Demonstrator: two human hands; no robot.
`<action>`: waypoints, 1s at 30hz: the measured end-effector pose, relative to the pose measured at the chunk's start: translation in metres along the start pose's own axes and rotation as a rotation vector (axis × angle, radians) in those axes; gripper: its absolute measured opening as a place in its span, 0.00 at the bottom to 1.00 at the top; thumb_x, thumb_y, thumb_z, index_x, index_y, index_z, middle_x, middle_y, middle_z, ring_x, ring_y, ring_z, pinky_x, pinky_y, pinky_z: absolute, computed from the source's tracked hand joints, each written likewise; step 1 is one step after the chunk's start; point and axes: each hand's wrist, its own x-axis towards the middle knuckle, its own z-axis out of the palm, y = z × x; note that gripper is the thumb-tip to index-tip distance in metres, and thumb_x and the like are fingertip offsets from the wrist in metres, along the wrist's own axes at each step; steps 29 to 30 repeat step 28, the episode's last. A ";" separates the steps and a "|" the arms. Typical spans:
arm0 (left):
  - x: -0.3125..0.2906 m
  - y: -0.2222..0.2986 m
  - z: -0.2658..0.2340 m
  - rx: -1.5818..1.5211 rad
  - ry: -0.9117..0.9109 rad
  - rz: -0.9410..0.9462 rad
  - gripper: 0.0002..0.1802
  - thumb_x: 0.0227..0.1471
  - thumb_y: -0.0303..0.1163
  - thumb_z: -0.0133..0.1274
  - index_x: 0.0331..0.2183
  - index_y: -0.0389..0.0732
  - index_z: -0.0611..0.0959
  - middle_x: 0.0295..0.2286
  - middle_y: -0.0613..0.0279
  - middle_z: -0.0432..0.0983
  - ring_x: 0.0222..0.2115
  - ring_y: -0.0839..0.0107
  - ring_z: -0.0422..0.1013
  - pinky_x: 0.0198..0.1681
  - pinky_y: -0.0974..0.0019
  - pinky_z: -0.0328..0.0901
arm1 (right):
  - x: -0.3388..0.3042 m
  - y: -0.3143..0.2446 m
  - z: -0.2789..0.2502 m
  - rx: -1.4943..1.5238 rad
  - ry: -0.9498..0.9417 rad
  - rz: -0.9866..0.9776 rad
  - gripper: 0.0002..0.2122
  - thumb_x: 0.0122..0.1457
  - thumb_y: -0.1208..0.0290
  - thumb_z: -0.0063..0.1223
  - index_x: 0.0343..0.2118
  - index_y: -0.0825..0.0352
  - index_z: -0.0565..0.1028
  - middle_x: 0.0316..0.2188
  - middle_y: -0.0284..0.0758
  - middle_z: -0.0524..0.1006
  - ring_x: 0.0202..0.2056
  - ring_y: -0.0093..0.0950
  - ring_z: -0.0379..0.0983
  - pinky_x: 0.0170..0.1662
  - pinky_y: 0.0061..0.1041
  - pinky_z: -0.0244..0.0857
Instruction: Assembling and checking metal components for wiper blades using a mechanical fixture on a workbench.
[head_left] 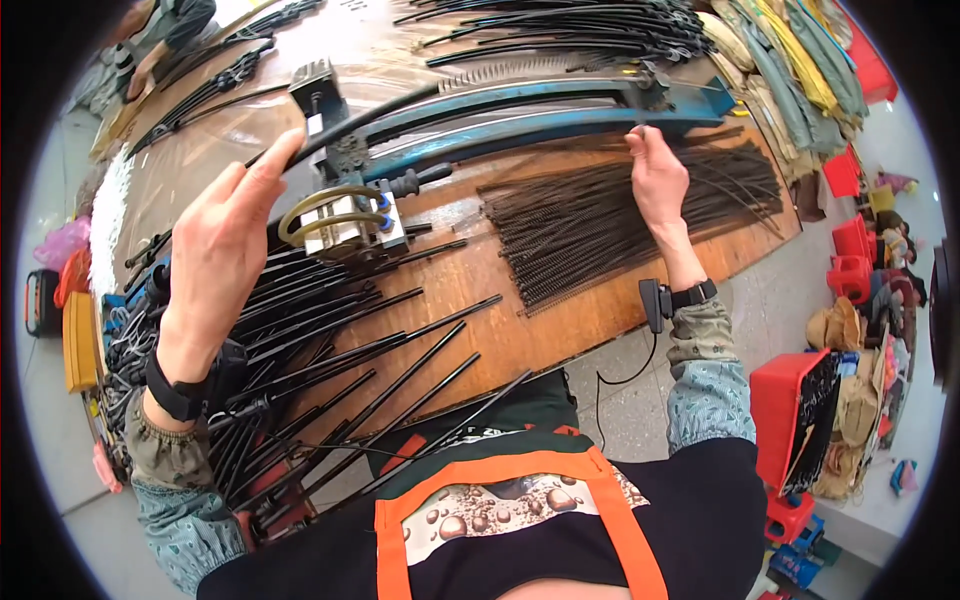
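My left hand (222, 235) is closed round a black tube (375, 112), which slants up to the right over a blue metal bench fixture (480, 137). A long coil spring (530, 70) runs on from the tube's far end toward the fixture's right end. My right hand (660, 178) is pinched shut just below that right end, near a dark upright part; what its fingertips hold is too blurred to name. Beneath my left hand's side of the fixture sits a metal clamp block (350, 222) with yellowish air hoses. A heap of dark springs (600, 225) lies beside my right hand.
Many black rods (370, 350) lie across the table's near left side, ends jutting toward me. More black rods (570, 35) are piled at the back. Stacked sacks (790, 60) stand at the far right, and a red bin (795, 420) on the floor. Another person (160, 50) is at the far left.
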 end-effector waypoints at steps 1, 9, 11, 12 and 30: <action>0.000 -0.003 -0.006 -0.005 0.056 0.009 0.26 0.54 0.20 0.50 0.54 0.51 0.76 0.27 0.54 0.73 0.27 0.57 0.73 0.32 0.60 0.68 | 0.008 -0.010 0.003 0.122 0.077 -0.022 0.05 0.64 0.71 0.51 0.38 0.66 0.74 0.27 0.37 0.80 0.30 0.25 0.78 0.35 0.25 0.71; -0.019 -0.056 -0.055 0.199 0.279 0.016 0.26 0.55 0.20 0.50 0.54 0.54 0.76 0.26 0.55 0.73 0.26 0.62 0.73 0.32 0.61 0.67 | 0.071 -0.225 0.083 1.062 -0.306 -0.396 0.04 0.63 0.78 0.51 0.37 0.71 0.76 0.28 0.31 0.79 0.34 0.18 0.75 0.40 0.18 0.71; -0.042 -0.077 -0.062 0.229 0.262 -0.036 0.26 0.56 0.21 0.49 0.55 0.54 0.76 0.25 0.54 0.73 0.26 0.63 0.72 0.33 0.62 0.67 | 0.078 -0.256 0.102 1.226 -0.429 -0.493 0.04 0.62 0.78 0.53 0.38 0.71 0.77 0.29 0.31 0.80 0.34 0.18 0.75 0.41 0.18 0.71; -0.053 -0.085 -0.064 0.231 0.268 -0.043 0.26 0.56 0.21 0.49 0.55 0.54 0.76 0.25 0.54 0.73 0.26 0.63 0.72 0.33 0.62 0.67 | 0.080 -0.261 0.107 1.226 -0.434 -0.501 0.04 0.62 0.78 0.53 0.38 0.71 0.77 0.29 0.31 0.80 0.34 0.18 0.75 0.41 0.18 0.71; -0.107 -0.132 -0.059 0.189 0.215 -0.278 0.26 0.57 0.21 0.48 0.56 0.51 0.74 0.34 0.51 0.78 0.35 0.63 0.77 0.40 0.64 0.69 | 0.086 -0.336 0.135 0.324 -0.725 -0.789 0.10 0.63 0.64 0.52 0.41 0.64 0.78 0.34 0.36 0.82 0.36 0.36 0.80 0.42 0.34 0.71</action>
